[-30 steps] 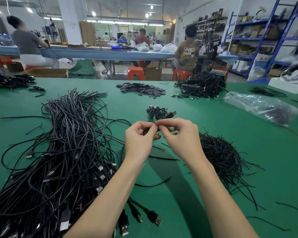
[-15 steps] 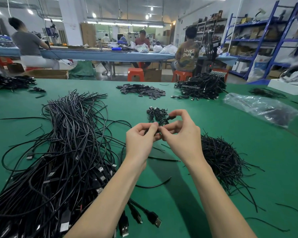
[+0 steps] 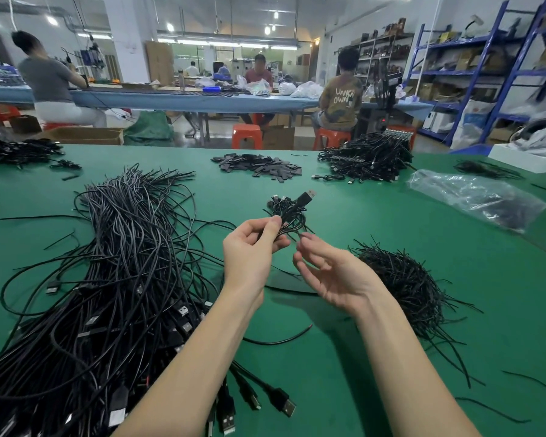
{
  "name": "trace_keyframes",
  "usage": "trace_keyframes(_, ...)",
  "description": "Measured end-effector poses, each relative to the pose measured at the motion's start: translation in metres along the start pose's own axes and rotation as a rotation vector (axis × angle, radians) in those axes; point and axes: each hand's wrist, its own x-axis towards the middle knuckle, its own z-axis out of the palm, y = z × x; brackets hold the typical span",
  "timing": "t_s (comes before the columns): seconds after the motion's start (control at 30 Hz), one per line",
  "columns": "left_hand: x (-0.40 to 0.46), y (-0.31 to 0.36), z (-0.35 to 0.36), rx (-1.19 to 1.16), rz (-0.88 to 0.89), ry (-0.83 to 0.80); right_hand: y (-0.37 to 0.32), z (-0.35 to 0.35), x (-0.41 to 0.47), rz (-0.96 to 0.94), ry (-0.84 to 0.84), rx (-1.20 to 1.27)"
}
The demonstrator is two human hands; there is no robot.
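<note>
Head view. Two bare hands are up over the green table mat (image 3: 344, 357), near its middle. Between them is one coiled black USB cable (image 3: 292, 220), wound into a small tight bundle of thin loops. A single black plug with a silver metal tip sticks up and to the right from the far side of the bundle. The left hand (image 3: 252, 247) pinches the bundle between thumb and curled fingers and holds it clear of the mat. The right hand (image 3: 331, 272) is just right of it, palm up, fingers loosely spread and gripping nothing. Its fingertips (image 3: 306, 237) are right at the lower loops; whether they touch cannot be told.

Three heaps of loose cable lie on the mat:
- one large heap of long black USB cables (image 3: 114, 279) at the near left, with many silver-tipped plugs pointing near;
- one tangled heap of black cables (image 3: 369, 159) at the far right;
- one darker heap of cables (image 3: 13, 151) at the far left edge.

One small cluster of bundled black cables (image 3: 276, 201) sits just beyond the held one. One mound of short black wire ties (image 3: 401, 279) lies just right of the right hand. One pile of flat black rectangular pieces (image 3: 259, 165) is far and central. One crumpled clear plastic bag (image 3: 476, 197) lies to the right. Beyond the mat, three people sit at a long blue workbench (image 3: 177, 100).
</note>
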Motion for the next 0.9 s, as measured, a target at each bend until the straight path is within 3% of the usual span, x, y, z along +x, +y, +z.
trace_keyframes(0.27, -0.001, -0.001, 0.000, 0.021, 0.038, 0.008, 0.004, -0.002, 0.002, 0.025, 0.029, 0.011)
trace_keyframes(0.37, 0.000, 0.002, 0.000, 0.003, 0.026, -0.017, 0.004, -0.003, 0.004, 0.123, -0.030, 0.031)
trace_keyframes(0.53, -0.002, 0.010, -0.004, 0.084, -0.155, -0.355, 0.005, -0.017, 0.008, 0.177, -0.065, 0.072)
trace_keyframes(0.67, 0.000, 0.020, -0.020, 0.326, -0.226, -0.617, -0.012, -0.033, 0.002, -0.075, -0.047, -0.548)
trace_keyframes(0.73, 0.000, 0.023, -0.024, 0.434, -0.195, -0.671, -0.022, -0.036, -0.004, -0.157, -0.022, -0.849)
trace_keyframes(0.9, 0.001, 0.023, -0.023, 0.712, -0.050, -0.715, -0.036, -0.019, -0.012, -0.366, 0.096, -1.330)
